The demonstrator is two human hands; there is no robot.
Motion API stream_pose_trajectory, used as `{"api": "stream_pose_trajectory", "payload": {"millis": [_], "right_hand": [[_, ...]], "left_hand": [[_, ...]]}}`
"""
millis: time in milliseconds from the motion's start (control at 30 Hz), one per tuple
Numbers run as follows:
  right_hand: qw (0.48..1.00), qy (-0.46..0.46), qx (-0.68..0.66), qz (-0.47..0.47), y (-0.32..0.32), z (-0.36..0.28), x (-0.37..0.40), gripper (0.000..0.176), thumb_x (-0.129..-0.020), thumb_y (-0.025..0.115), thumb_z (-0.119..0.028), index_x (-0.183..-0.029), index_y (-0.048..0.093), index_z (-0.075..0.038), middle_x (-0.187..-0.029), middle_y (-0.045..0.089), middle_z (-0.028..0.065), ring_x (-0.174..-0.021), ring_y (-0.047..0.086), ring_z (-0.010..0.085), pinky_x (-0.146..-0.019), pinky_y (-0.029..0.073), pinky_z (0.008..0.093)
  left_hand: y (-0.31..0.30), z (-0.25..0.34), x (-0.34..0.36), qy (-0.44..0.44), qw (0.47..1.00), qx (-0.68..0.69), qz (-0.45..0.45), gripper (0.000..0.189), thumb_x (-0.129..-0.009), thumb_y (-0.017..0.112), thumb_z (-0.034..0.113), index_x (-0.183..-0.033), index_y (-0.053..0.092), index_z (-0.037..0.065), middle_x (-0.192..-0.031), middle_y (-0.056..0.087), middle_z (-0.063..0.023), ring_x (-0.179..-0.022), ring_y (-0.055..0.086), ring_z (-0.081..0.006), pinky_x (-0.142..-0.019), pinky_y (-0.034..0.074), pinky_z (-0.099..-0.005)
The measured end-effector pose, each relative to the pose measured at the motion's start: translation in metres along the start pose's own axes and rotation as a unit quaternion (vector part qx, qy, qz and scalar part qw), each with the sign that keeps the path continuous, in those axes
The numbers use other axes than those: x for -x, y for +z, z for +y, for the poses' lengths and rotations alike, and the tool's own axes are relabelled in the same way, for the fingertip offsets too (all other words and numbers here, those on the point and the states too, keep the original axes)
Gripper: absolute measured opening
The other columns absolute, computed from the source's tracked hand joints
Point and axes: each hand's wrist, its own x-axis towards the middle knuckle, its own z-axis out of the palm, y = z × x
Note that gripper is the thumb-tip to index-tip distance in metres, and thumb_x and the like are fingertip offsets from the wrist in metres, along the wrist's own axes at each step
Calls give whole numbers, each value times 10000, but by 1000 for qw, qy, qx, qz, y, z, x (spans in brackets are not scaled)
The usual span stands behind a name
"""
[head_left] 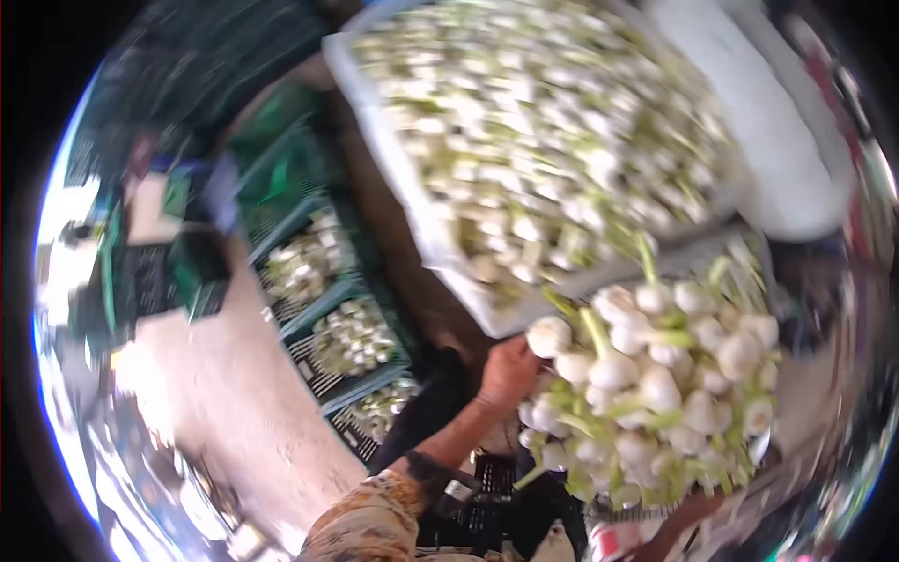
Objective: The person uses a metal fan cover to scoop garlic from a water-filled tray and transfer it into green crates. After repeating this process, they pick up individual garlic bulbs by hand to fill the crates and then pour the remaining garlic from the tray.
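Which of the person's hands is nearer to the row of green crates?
Left: the left hand is at the side of the garlic heap facing the crates. The right forearm is farther away, its hand mostly hidden.

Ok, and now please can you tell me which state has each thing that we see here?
Nearest garlic bulbs: heaped high, green stems attached
Large white-edged bin: full of garlic, blurred
Blue-edged crates on the floor: in a row, three holding garlic
Left hand: against the near heap's side, grip unclear
Right forearm: below the heap, its hand not discernible
Black wristband: worn on the left wrist
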Motion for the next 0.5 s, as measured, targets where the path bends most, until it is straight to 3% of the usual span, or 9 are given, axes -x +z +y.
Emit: {"api": "stream_pose_trajectory", "payload": {"millis": [33, 67, 167, 200, 333, 367, 433, 467, 500], "right_hand": [[994, -97, 0, 46, 23, 18, -13, 401, -896, 547, -226, -1234, 516, -13, -1111, 589, 173, -878, 610, 249, -570, 546, 318], [996, -85, 5, -8, 23, -49, 10, 421, -896, 552, -224, -1237, 507, 20, -1151, 579, 180, -934, 598, 249, -647, 545, 324], [978, -203, 3, -54, 62, -90, 20, 450, -903, 553, -234, -1239, 491, 60, -1169, 576, 186, -978, 586, 268, -773, 521, 356], [955, -254, 146, -47, 82, -119, 34, 477, -912, 551, -252, -1236, 478, 90, -1173, 576, 189, -982, 579, 295, -856, 475, 381], [929, -297, -22, -220, 209, -268, 141, 383, -923, 537, -188, -1227, 504, 41, -1146, 592, 159, -1000, 556, 244, -898, 429, 367], [904, -302, -100, -287, 247, -286, 163, 354, -923, 535, -168, -1215, 515, 30, -1137, 594, 150, -1004, 552, 231, -904, 424, 362], [864, -321, -113, -371, 310, -339, 222, 305, -923, 528, -145, -1179, 533, 21, -1106, 601, 130, -994, 553, 218, -905, 423, 360], [846, -270, -140, -438, 344, -362, 251, 275, -923, 518, -127, -1161, 544, 8, -1083, 606, 113, -979, 559, 211, -893, 430, 355], [823, -161, -237, -490, 374, -383, 288, 240, -935, 489, -110, -1130, 563, 7, -1037, 614, 94, -943, 568, 197, -854, 443, 337]], "left_hand": [[-28, 17, -8, -20, 1000, -11, 20, 236, -889, 527, 179, -939, 637, -23, -772, 677, -111, -671, 636, -174, -648, 498, -329], [-66, 32, -1, -18, 999, 22, 43, 239, -890, 528, 186, -944, 638, -20, -765, 676, -118, -671, 636, -174, -648, 498, -329], [-126, 33, -4, 0, 993, 75, 95, 241, -887, 538, 194, -951, 644, -13, -740, 673, -111, -693, 637, -137, -647, 500, -304], [-161, 29, -6, -19, 988, 101, 115, 235, -897, 533, 184, -961, 645, -13, -760, 674, -87, -703, 633, -124, -651, 503, -289], [-307, 39, -13, -8, 945, 222, 241, 217, -934, 522, 153, -1024, 637, -6, -847, 664, -26, -717, 614, -97, -657, 515, -260], [-341, 26, -15, -15, 930, 249, 270, 216, -939, 522, 152, -1043, 632, -3, -865, 663, -24, -715, 611, -95, -655, 519, -260], [-407, 24, -14, -29, 906, 254, 337, 208, -935, 532, 164, -1017, 633, 2, -847, 664, -42, -707, 615, -95, -641, 520, -261], [-441, 27, -12, -41, 904, 224, 362, 209, -936, 532, 174, -998, 633, 2, -834, 665, -49, -699, 616, -98, -631, 518, -260], [-471, 29, -10, -57, 902, 192, 382, 212, -937, 533, 184, -980, 633, 1, -820, 666, -55, -691, 617, -100, -621, 515, -259]]}}
